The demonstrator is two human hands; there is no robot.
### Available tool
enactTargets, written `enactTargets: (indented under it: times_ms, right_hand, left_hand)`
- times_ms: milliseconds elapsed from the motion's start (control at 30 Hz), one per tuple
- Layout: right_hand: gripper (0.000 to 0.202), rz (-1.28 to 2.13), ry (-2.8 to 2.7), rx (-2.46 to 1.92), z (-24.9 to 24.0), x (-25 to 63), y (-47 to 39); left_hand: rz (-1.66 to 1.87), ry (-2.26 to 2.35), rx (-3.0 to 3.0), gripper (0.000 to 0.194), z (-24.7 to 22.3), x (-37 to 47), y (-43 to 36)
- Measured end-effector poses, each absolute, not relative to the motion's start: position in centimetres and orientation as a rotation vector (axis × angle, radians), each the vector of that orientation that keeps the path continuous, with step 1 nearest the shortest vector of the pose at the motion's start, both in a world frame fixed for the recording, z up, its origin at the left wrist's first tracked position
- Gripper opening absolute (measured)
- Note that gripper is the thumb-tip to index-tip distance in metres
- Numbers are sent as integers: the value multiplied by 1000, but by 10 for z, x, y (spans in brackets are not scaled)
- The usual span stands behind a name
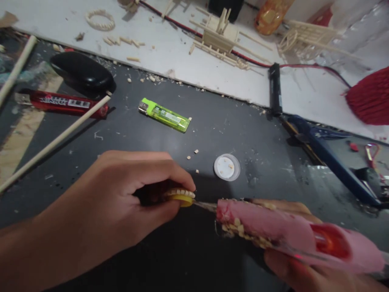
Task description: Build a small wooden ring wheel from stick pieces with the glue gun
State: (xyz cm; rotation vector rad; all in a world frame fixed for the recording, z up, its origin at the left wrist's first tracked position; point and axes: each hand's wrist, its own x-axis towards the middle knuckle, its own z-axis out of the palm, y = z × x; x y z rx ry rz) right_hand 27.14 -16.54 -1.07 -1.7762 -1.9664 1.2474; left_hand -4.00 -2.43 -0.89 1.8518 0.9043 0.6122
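My left hand (121, 207) pinches a small yellow round piece, perhaps a bottle cap (184, 200), between thumb and fingers. Short pale wooden bits (181, 192) line its upper side in a curved row. From the right, my right hand (304, 267) grips a pink hand tool with a narrow tip (264, 223). That tip points left and meets, or nearly meets, the edge of the yellow piece. A red part shows in the tool's body, and wood flakes cling along its lower side. Its exact kind is unclear. Most of my right fingers are hidden beneath it.
A white cap with wood bits (226, 167), a green lighter (165, 115) and a red lighter (65, 103) lie on the dark tabletop. A black mouse-shaped object (82, 72), wooden sticks (56, 142) and blue-handled pliers (337, 162) surround them. Behind stands a small wooden cart model (220, 34).
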Motion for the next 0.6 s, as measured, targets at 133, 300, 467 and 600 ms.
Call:
enactTargets:
  times_ms: [133,300,467,600]
  right_hand:
    - [51,1209,-1850,-1802,-7,270,-161]
    - [45,1374,-1791,-1761,5,270,-144]
    - [58,1572,-1472,-1856,25,274,-140]
    - [74,2019,-1081,-1913,40,285,-142]
  left_hand:
    - [622,891,1855,23,-10,-40,-24]
    - [605,959,1815,16,-8,-45,-25]
    - [698,1217,1500,20,0,-53,-19]
    - [825,1156,1223,29,11,-52,-10]
